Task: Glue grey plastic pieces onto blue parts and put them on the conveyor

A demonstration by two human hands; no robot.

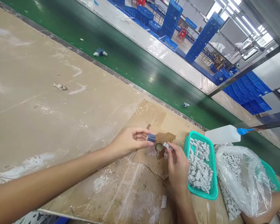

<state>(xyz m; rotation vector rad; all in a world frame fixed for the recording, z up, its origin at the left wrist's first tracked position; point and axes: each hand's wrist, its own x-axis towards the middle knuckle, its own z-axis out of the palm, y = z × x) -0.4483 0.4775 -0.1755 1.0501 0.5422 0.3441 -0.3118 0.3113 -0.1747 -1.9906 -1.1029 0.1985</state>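
My left hand [128, 141] pinches a small blue block [151, 137] between thumb and fingers, just above a piece of brown cardboard [158, 124]. My right hand [177, 165] is closed on a small grey part [166, 145] at its fingertips. Between the two hands a small round cap with a dark ring [158, 147] sits on a stained patch of the cardboard. Both hands hover close over it.
A teal basket [202, 191] of several grey parts stands right of my right hand. Beside it are a plastic bag of grey parts [240, 179], a second teal basket [272, 177] and a white squeeze bottle with blue nozzle [224, 134]. A green conveyor belt [130, 62] runs behind the bench.
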